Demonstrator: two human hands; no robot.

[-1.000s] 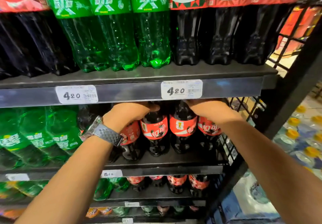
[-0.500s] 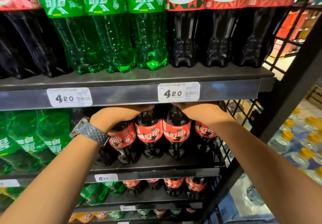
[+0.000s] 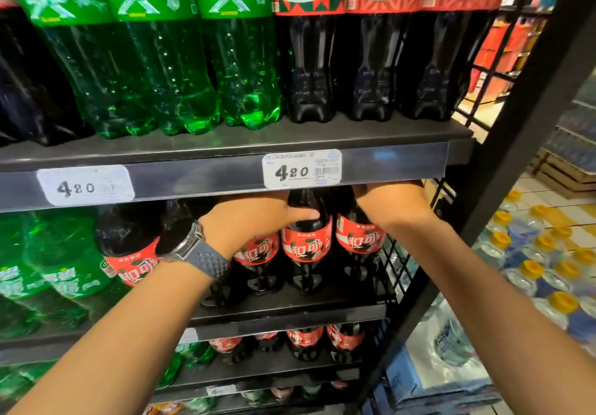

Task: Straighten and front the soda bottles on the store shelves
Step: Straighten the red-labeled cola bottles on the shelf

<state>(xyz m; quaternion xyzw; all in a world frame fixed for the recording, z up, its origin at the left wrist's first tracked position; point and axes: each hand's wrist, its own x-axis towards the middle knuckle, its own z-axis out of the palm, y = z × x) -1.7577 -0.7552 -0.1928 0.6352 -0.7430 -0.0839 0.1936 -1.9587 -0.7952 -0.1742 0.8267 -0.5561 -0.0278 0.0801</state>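
- Dark cola in small red-label bottles on the second shelf [image 3: 290, 313], right part, under the top shelf [image 3: 225, 143] lip.
- Four in the front row: left cola [image 3: 129, 246] leans and sits forward of the others; second cola [image 3: 256, 253] mostly behind the left hand; middle cola [image 3: 306, 240] upright, label facing out; right cola [image 3: 358, 237] upright, label facing out, just beside the wire side panel [image 3: 400, 263].
- Green bottles [image 3: 48, 269] fill the left part of the same shelf, clear soda inside, touching the left cola's side.
- Top shelf: three big green bottles [image 3: 167, 69], then three big colas [image 3: 371, 66] to the right, bases at the shelf edge. Two price tags [image 3: 301, 169] read 4.20.
- Lower shelf [image 3: 274, 368]: more small colas [image 3: 304, 340], partly hidden.
- Off the rack, right: shrink-wrapped water packs [image 3: 545, 253] with yellow caps on the floor.
- Left hand [image 3: 254, 217]: reaches under the lip, palm over the second cola's shoulder, thumb pressed on the middle cola's neck. Fingers hidden, grip on the second cola likely but cannot tell fully. Watch [image 3: 190, 243] on the wrist.
- Right hand [image 3: 393, 205]: reaches in above the right cola, knuckles up against the lip, fingers curled back out of view; cannot tell what they hold.
- Both forearms extended, angled in toward each other.
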